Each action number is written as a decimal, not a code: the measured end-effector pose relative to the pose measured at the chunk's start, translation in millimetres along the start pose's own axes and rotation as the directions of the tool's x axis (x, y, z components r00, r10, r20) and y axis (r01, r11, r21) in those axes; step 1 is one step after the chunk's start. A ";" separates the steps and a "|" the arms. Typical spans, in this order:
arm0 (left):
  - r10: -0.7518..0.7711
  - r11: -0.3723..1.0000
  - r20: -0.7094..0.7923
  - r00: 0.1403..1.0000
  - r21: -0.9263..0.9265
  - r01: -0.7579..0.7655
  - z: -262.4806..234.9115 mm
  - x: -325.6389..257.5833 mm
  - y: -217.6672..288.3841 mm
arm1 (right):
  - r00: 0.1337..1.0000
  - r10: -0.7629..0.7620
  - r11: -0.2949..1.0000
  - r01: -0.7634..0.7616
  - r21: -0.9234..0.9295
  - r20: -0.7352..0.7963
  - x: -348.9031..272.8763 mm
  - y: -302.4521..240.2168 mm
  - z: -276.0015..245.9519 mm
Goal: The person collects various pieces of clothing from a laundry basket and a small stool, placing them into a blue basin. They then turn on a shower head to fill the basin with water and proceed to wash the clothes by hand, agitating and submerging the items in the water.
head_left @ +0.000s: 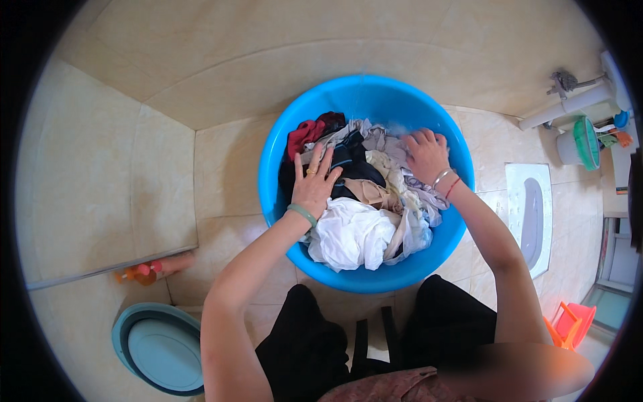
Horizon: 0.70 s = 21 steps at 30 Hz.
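A large round blue basin (pixel 365 284) stands on the floor in front of me, heaped with laundry. My left hand (pixel 313 182) lies with fingers spread on the dark clothes (pixel 351 157) at the left of the heap. On that wrist is a green bangle. Against the basin's right side, my right hand (pixel 427 157) has its fingers bent into a light grey garment (pixel 383 144); their tips are hidden. A crumpled white garment (pixel 351 234) lies nearest me, beside beige cloth (pixel 367 192). Dark red cloth (pixel 305 136) shows at the far left.
A grey-green basin (pixel 164 352) is at the lower left, near several bottles (pixel 144 271) by the wall. To the right are a squat toilet (pixel 531 214), a bucket (pixel 577 147) with a green rim, and an orange-red plastic object (pixel 571 325). A tap (pixel 561 82) is on the far-right wall.
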<state>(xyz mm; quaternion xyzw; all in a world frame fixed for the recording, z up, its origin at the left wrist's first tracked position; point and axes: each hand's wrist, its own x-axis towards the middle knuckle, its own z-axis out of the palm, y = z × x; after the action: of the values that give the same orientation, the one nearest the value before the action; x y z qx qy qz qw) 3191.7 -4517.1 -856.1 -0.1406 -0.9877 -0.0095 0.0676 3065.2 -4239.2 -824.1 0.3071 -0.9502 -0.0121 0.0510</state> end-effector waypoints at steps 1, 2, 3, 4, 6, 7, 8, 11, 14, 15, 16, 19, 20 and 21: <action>0.007 1.000 0.038 0.999 0.021 -0.008 -6.1 -3.0 1.0 | 1.000 0.005 0.989 -0.008 0.150 0.023 8.4 -9.7 0.3; 0.010 1.000 0.058 0.998 -0.004 -0.010 -4.0 -4.8 -1.2 | 0.999 0.007 0.957 -0.018 0.291 0.040 17.3 -18.4 -1.1; 0.014 0.999 0.078 0.997 -0.030 -0.011 -1.5 -5.2 -3.8 | 0.997 -0.074 0.975 0.066 0.213 0.026 23.2 -26.7 3.2; 0.019 0.998 0.098 0.995 -0.058 -0.014 -2.0 -4.0 -5.0 | 0.992 -0.130 0.975 0.127 0.184 0.004 26.6 -34.3 3.8; -0.004 0.998 0.097 0.995 -0.065 0.011 -1.9 1.1 -6.8 | 0.970 -0.241 0.962 0.244 0.123 -0.036 32.0 -48.2 4.6; -0.015 0.997 0.100 0.995 -0.072 0.022 -1.1 2.4 -6.4 | 0.977 -0.195 0.962 0.173 0.210 0.088 31.8 -54.3 7.3; -0.013 0.995 0.075 0.997 -0.099 0.020 1.4 1.8 -7.1 | 0.978 -0.179 0.945 0.141 0.296 0.107 27.0 -55.8 15.8; 0.000 0.990 0.008 1.000 -0.138 0.001 3.5 1.0 -11.3 | 0.988 -0.153 0.877 0.135 0.462 0.001 10.3 -55.5 37.6; 0.008 0.963 -0.039 0.999 -0.268 -0.018 -3.1 3.1 -12.3 | 0.990 -0.120 0.836 0.062 0.546 0.071 -2.7 -55.6 30.7; -0.039 0.895 -0.019 0.999 -0.445 0.027 -8.7 6.6 -16.6 | 0.988 -0.142 0.823 0.085 0.562 0.058 -9.1 -58.6 21.7; -0.082 0.794 0.014 0.996 -0.603 0.074 -23.3 11.8 -23.7 | 0.986 -0.161 0.786 0.099 0.610 0.048 -14.5 -62.3 10.6; -0.260 0.656 0.018 0.966 -0.730 0.190 -38.4 34.1 -37.5 | 0.978 -0.198 0.707 0.098 0.701 0.063 -33.9 -70.3 -25.3; -0.306 0.677 0.074 0.949 -0.684 0.271 -47.1 45.8 -40.8 | 0.977 -0.174 0.672 0.026 0.740 0.124 -39.8 -71.4 -38.8; -0.283 0.756 0.146 0.948 -0.575 0.314 -42.5 58.8 -48.1 | 0.970 -0.154 0.633 -0.048 0.773 0.186 -45.7 -72.6 -51.1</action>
<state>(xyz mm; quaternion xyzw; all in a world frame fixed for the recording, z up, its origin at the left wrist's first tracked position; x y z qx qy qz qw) 3127.8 -4548.6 -806.0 0.0043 -0.9462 -0.3235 -0.0068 3149.5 -4270.9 -781.3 0.3235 -0.8534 0.3575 -0.1979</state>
